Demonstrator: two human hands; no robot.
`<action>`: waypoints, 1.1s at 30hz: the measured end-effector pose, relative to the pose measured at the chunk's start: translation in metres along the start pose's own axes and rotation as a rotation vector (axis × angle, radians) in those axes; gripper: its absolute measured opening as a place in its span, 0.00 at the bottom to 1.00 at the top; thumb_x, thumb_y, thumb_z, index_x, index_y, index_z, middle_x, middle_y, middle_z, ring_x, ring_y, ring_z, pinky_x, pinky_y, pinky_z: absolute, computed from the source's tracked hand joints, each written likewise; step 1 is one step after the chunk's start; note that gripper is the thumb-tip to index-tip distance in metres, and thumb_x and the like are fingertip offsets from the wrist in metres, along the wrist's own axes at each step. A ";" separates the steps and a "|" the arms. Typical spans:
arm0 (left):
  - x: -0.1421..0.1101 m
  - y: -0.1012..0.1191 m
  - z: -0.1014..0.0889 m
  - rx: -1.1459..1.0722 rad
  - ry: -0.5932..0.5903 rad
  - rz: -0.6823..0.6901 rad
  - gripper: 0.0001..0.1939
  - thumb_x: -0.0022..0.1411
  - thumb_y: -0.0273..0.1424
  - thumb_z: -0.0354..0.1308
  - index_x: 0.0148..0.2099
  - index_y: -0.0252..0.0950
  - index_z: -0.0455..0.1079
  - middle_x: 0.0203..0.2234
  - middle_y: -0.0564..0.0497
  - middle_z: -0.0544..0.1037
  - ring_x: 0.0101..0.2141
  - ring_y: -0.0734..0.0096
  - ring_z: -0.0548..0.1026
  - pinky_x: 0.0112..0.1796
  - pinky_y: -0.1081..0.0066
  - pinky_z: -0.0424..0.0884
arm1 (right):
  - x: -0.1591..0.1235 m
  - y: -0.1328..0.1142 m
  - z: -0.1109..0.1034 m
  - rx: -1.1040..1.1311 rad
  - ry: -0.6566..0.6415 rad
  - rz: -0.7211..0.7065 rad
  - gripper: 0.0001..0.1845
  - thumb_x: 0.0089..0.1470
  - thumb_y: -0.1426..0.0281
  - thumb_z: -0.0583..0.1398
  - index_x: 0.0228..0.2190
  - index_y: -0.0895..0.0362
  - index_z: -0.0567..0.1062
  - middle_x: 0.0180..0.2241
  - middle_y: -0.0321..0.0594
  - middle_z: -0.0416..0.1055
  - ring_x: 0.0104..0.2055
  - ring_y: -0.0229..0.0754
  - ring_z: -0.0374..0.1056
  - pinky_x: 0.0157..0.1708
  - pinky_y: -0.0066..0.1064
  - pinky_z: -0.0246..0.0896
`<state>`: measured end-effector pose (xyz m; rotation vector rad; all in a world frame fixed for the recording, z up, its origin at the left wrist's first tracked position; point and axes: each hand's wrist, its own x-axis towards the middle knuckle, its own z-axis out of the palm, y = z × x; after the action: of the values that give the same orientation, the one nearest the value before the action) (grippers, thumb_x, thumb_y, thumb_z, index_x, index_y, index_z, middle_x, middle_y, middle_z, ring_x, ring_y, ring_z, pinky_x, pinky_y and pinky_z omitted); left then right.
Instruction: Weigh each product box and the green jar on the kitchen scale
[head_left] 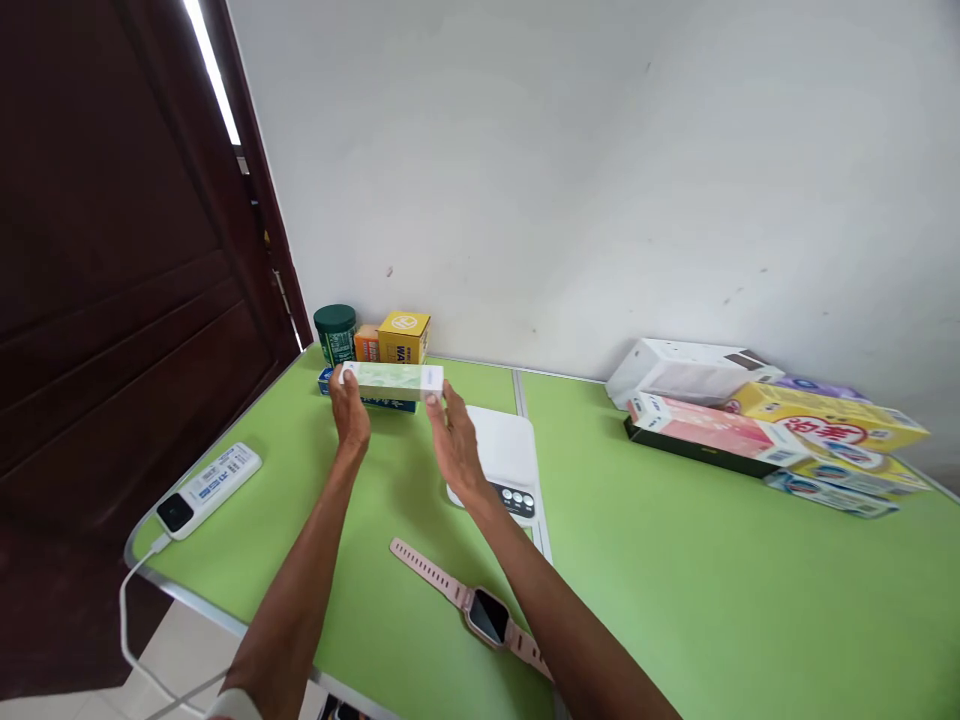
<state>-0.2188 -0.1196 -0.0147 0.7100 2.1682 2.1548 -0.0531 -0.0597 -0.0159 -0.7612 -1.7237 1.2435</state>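
A long, narrow white-and-pale-green carton (394, 379) is held level above the far left part of the table. My left hand (349, 410) is closed on its left end, thumb on the near face. At the other end my right hand (455, 435) grips it, thumb in front and fingers behind. Just behind the carton are a dark blue box (390, 405), partly hidden, a yellow box (405, 337), an orange box (367, 343) and a green-lidded canister (336, 333). Beneath my right hand lies a white kitchen scale (504, 448), partly covered by the wrist.
A pink smartwatch (487, 615) lies near my right forearm. On the left is a white device (214, 490) with a cable. Several cartons, including a pink one (712, 428) and a yellow one (829, 415), are stacked at right by the wall. The green table (697, 590) has a metal-edged seam.
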 end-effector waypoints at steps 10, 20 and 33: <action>0.072 -0.053 -0.010 0.229 -0.004 0.141 0.36 0.74 0.55 0.48 0.68 0.33 0.64 0.67 0.30 0.70 0.70 0.46 0.66 0.71 0.47 0.55 | 0.051 0.050 0.070 -0.125 -0.076 -0.071 0.49 0.65 0.35 0.49 0.69 0.59 0.66 0.72 0.58 0.62 0.76 0.64 0.52 0.74 0.65 0.46; 0.079 -0.047 -0.019 0.435 -0.022 0.145 0.50 0.64 0.50 0.60 0.76 0.24 0.50 0.73 0.21 0.57 0.74 0.33 0.55 0.71 0.37 0.51 | 0.044 0.025 0.037 -0.218 -0.123 -0.199 0.46 0.66 0.40 0.55 0.72 0.56 0.60 0.69 0.56 0.64 0.73 0.62 0.57 0.73 0.60 0.54; -0.076 0.068 0.127 0.095 -0.459 0.455 0.45 0.70 0.56 0.54 0.76 0.31 0.52 0.73 0.30 0.58 0.74 0.44 0.55 0.75 0.47 0.46 | -0.025 0.090 -0.302 -0.464 0.904 -0.132 0.43 0.65 0.39 0.51 0.63 0.60 0.70 0.63 0.62 0.69 0.67 0.62 0.62 0.67 0.63 0.56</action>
<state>-0.0900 -0.0260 0.0194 1.6511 2.0047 1.7911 0.2277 0.0766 -0.0670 -1.2163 -1.2481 0.2786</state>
